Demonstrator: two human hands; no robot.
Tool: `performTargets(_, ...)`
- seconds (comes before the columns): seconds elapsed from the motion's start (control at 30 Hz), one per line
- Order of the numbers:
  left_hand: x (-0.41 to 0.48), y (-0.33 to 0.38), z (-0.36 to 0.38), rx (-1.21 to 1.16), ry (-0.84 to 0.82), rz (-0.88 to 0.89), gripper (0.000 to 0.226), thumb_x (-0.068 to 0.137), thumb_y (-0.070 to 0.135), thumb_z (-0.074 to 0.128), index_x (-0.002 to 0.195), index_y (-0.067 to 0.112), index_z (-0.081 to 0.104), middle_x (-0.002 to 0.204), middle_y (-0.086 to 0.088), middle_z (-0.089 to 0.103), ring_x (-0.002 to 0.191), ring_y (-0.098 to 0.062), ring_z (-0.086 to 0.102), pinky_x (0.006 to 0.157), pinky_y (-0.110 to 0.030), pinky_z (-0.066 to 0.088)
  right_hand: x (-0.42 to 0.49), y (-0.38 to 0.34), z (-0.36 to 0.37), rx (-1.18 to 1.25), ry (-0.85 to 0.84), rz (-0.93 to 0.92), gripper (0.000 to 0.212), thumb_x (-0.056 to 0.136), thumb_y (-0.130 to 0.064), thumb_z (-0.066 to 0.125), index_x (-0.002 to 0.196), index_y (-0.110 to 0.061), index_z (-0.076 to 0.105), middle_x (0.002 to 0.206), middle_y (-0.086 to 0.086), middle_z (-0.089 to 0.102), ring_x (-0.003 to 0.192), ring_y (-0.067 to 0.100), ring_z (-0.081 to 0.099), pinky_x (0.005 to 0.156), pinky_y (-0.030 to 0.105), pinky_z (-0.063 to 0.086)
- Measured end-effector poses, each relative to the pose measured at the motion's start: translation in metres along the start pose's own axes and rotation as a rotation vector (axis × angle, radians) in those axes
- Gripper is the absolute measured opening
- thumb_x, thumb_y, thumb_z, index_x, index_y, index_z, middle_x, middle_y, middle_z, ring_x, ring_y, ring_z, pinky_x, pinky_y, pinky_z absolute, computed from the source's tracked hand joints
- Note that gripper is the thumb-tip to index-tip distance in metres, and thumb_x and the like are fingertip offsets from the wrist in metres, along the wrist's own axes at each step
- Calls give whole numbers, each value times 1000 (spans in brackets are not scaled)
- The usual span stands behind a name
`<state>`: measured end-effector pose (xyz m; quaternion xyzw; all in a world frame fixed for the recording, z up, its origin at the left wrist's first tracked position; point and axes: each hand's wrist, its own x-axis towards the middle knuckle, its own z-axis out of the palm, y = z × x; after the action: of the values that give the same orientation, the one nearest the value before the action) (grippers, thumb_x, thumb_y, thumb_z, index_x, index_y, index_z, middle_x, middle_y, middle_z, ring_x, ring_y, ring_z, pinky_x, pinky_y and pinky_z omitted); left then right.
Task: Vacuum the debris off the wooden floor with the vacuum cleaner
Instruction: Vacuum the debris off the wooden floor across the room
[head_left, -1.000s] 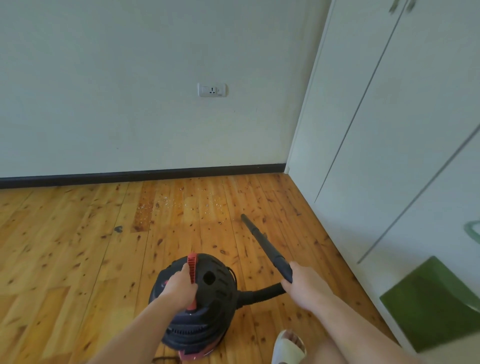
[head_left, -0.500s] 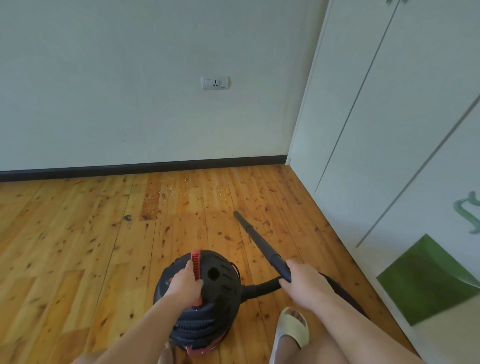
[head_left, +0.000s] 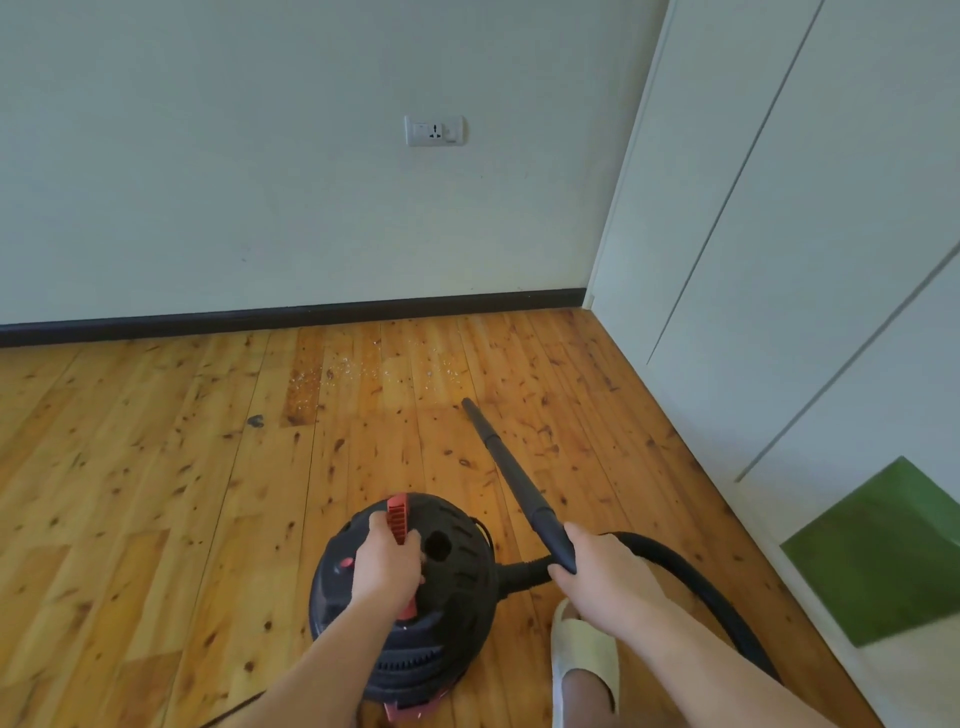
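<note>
My left hand (head_left: 387, 564) curls round the red handle (head_left: 397, 519) atop the vacuum cleaner (head_left: 452, 597) so I can drag it. My right hand (head_left: 602, 569) grips the wand (head_left: 511, 467) just right of the vacuum cleaner, tip low, aimed at debris (head_left: 363, 371) on the wooden floor (head_left: 130, 467) ahead of it. Not reached yet.

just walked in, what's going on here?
A person is about to vacuum. The left hand grips the red handle on top of the black vacuum cleaner. The right hand holds the wand where the hose joins it. The wand's tip points at pale debris on the wooden floor near the baseboard, just short of it.
</note>
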<state>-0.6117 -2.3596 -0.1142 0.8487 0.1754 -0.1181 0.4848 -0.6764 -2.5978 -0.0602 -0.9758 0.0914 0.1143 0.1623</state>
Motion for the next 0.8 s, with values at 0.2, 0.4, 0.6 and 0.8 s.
performTargets(0.2, 12, 15, 11, 181, 154, 4, 21, 105, 32, 45, 114, 13, 41, 87, 0, 58, 78, -24, 59, 66, -37, 46, 27, 0, -3, 45, -3, 8, 64, 105, -44, 53, 161, -24, 28, 144, -2, 59, 127, 16, 61, 95, 28, 53)
performTargets(0.4, 47, 34, 10, 194, 147, -17, 28, 105, 28, 47, 126, 10, 43, 95, -4, 59, 82, -24, 58, 67, -38, 46, 58, 10, -14, 49, -25, 3, 63, 104, -45, 55, 159, -24, 32, 134, -3, 64, 116, 14, 66, 89, 27, 57)
performTargets(0.6, 81, 55, 9, 191, 159, -19, 31, 104, 26, 48, 129, 8, 42, 94, -5, 59, 78, -22, 57, 63, -36, 45, 90, 31, -33, 47, -42, 11, 64, 103, -47, 56, 159, -26, 34, 121, -6, 68, 96, 9, 69, 79, 23, 59)
performTargets(0.8, 113, 70, 11, 202, 196, -13, 26, 103, 26, 49, 124, 12, 44, 84, 0, 57, 69, -17, 54, 65, -37, 46, 127, 31, -38, 81, -56, 11, 59, 103, -46, 56, 155, -25, 38, 110, -8, 66, 84, 8, 66, 74, 23, 59)
